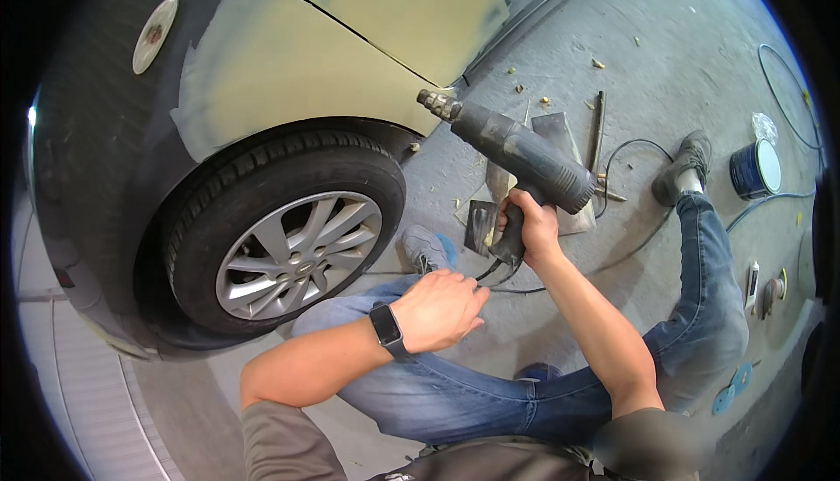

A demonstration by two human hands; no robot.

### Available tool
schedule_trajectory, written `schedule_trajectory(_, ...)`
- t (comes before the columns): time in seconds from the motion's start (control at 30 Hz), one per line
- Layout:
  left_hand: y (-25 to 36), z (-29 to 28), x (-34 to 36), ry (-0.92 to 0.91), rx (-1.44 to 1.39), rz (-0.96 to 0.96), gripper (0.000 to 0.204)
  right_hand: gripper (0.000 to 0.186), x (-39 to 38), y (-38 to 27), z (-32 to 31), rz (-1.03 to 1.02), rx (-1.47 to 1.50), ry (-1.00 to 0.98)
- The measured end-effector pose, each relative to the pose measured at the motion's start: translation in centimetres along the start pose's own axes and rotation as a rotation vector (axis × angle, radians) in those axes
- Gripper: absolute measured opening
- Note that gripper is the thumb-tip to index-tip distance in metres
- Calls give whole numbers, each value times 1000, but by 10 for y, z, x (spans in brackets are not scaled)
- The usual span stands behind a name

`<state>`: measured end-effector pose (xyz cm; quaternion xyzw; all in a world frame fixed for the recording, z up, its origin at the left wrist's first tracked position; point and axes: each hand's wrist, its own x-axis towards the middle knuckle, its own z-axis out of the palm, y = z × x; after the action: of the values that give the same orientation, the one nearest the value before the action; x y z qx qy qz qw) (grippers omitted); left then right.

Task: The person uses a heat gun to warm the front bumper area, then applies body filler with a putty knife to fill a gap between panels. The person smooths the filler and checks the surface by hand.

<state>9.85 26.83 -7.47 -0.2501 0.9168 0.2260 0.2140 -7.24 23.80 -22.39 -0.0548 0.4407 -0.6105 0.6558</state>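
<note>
My right hand [531, 225] is wrapped round the handle of a dark heat gun [523, 157]. The gun's metal nozzle [437, 105] points up and left, close to the lower corner of a yellowish filler patch [289, 70] on a dark car's fender. Whether the nozzle touches the panel I cannot tell. My left hand [442, 310] rests loosely by my left knee, palm down, fingers slightly apart and holding nothing. A black smartwatch [386, 327] is on that wrist. Below the patch is the front wheel [302, 253] with its silver rim.
Flat boards or spreaders [560, 135] and a dark bar [598, 131] lie on the concrete floor beyond the gun. A blue tin [756, 171] stands at right, near a white tube [752, 285] and blue discs [733, 389]. Cables [630, 258] cross the floor.
</note>
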Motion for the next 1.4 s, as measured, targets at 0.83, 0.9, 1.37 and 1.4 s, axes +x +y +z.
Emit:
schedule_trajectory(0.83,-14,0,-3,83,-6,-8,31,6,-69,-65,47,-455,-144,-126)
schedule_trajectory(0.9,-13,1,-4,77,9,-24,32,8,-77,-72,50,-397,-172,-138)
schedule_trajectory(1.37,-9,-13,6,54,39,-57,32,19,-74,-110,13,-596,-222,88)
schedule_trajectory(1.4,-8,-14,9,50,72,-58,29,19,-77,-119,9,-598,-242,153)
